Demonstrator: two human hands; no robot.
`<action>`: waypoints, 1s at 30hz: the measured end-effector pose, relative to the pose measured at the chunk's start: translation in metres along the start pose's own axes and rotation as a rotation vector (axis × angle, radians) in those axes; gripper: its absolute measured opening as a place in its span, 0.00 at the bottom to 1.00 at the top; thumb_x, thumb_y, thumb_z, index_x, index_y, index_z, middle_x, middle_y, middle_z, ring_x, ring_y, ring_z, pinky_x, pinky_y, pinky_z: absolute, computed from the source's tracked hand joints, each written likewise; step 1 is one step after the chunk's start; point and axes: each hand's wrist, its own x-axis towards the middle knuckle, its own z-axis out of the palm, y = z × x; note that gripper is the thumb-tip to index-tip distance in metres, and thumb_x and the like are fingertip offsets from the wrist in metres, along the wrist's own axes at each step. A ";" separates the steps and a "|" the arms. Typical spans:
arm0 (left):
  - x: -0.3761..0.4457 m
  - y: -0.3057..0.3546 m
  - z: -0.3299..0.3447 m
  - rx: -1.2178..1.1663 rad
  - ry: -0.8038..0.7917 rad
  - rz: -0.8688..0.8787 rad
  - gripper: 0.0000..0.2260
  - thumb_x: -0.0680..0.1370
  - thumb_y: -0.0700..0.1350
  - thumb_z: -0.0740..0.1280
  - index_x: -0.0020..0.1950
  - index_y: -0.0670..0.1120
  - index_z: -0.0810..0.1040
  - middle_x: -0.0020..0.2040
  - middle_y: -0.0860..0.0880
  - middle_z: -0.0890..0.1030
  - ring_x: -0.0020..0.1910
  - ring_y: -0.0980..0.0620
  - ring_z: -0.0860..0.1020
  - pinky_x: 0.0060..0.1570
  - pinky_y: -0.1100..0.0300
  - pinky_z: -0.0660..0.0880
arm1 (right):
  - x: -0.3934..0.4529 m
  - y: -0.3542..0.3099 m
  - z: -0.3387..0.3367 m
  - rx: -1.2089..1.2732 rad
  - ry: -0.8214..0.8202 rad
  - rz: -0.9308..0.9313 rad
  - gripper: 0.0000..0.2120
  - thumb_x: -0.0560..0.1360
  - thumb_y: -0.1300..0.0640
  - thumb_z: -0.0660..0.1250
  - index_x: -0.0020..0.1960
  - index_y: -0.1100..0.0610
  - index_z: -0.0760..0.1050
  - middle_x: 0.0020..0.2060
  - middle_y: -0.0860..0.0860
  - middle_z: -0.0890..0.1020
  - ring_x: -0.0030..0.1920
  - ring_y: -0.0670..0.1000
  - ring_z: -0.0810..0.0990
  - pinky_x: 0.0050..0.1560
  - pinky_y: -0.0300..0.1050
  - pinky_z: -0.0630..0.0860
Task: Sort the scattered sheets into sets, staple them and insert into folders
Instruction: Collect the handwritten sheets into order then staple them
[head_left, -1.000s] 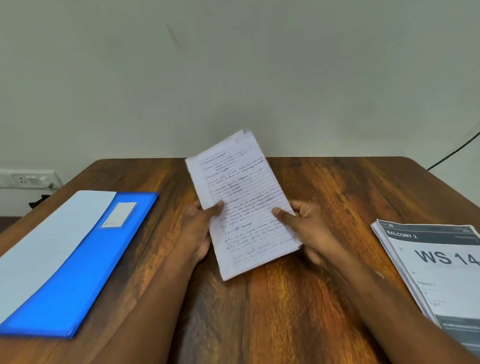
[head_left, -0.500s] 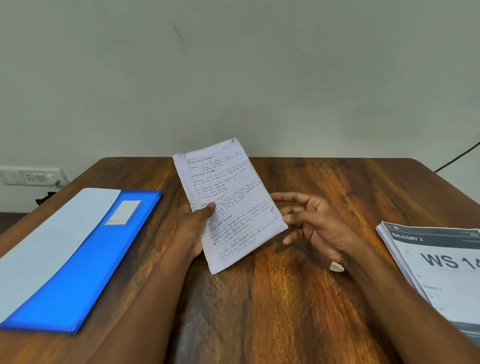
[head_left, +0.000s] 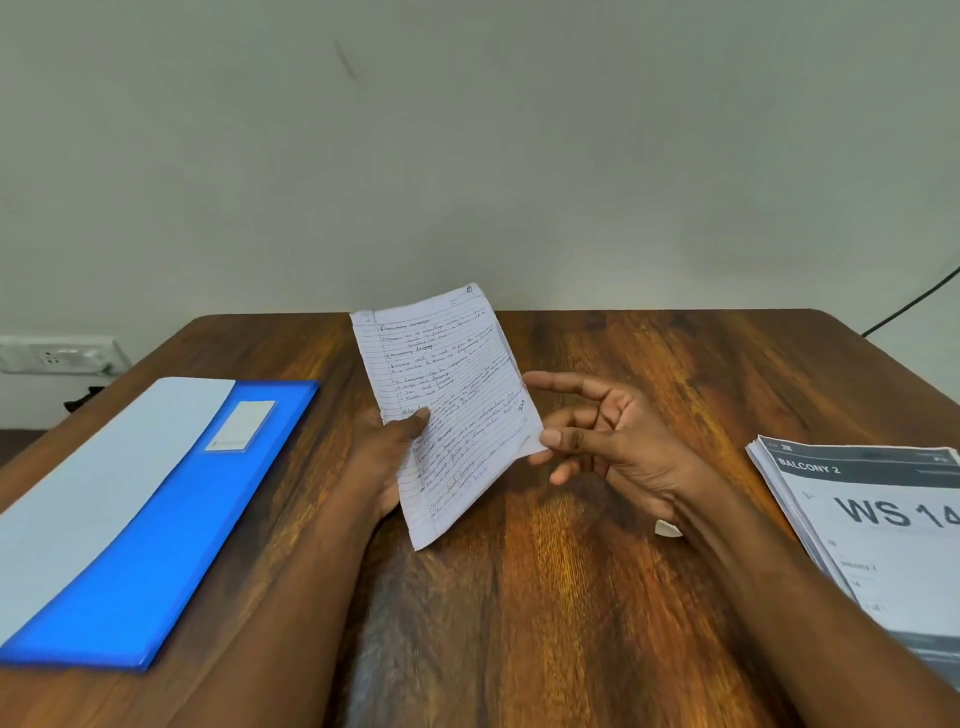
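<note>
Left hand (head_left: 387, 457) pinches the handwritten sheets (head_left: 449, 410) at their left edge, thumb on the face, fingers behind; held tilted up off the table (head_left: 597, 597), probably to read the writing and judge which set they belong to; right hand (head_left: 608, 436) open just right of the sheets, fingers spread, thumb tip at or near their lower right corner, contact unclear; blue folder (head_left: 156, 545) with a pale sheet (head_left: 88, 483) on it lies well left of the left hand; printed stack (head_left: 878, 525) right of the right hand, cut off by the frame; handwriting illegible; sheet count hidden; small white object (head_left: 667, 529) by the right wrist, unidentifiable; no stapler visible.
</note>
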 end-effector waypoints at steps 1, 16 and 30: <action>0.000 0.000 0.000 0.008 0.000 0.000 0.13 0.81 0.31 0.67 0.65 0.41 0.80 0.59 0.43 0.86 0.55 0.44 0.86 0.45 0.51 0.84 | 0.000 0.000 0.001 -0.001 -0.003 -0.004 0.26 0.74 0.74 0.72 0.70 0.59 0.78 0.50 0.68 0.85 0.42 0.58 0.88 0.36 0.45 0.85; -0.001 -0.002 0.002 0.067 -0.001 0.014 0.13 0.81 0.33 0.68 0.64 0.41 0.81 0.59 0.44 0.86 0.56 0.44 0.86 0.48 0.50 0.83 | -0.002 0.001 0.003 0.002 -0.050 -0.066 0.19 0.74 0.70 0.72 0.65 0.69 0.78 0.54 0.69 0.84 0.45 0.58 0.87 0.37 0.46 0.85; -0.006 0.002 0.006 0.072 0.021 0.025 0.11 0.81 0.32 0.68 0.60 0.42 0.82 0.56 0.45 0.87 0.53 0.46 0.87 0.43 0.54 0.84 | -0.001 0.002 0.005 -0.026 -0.042 -0.096 0.19 0.73 0.71 0.72 0.64 0.68 0.79 0.49 0.67 0.84 0.42 0.58 0.86 0.35 0.47 0.85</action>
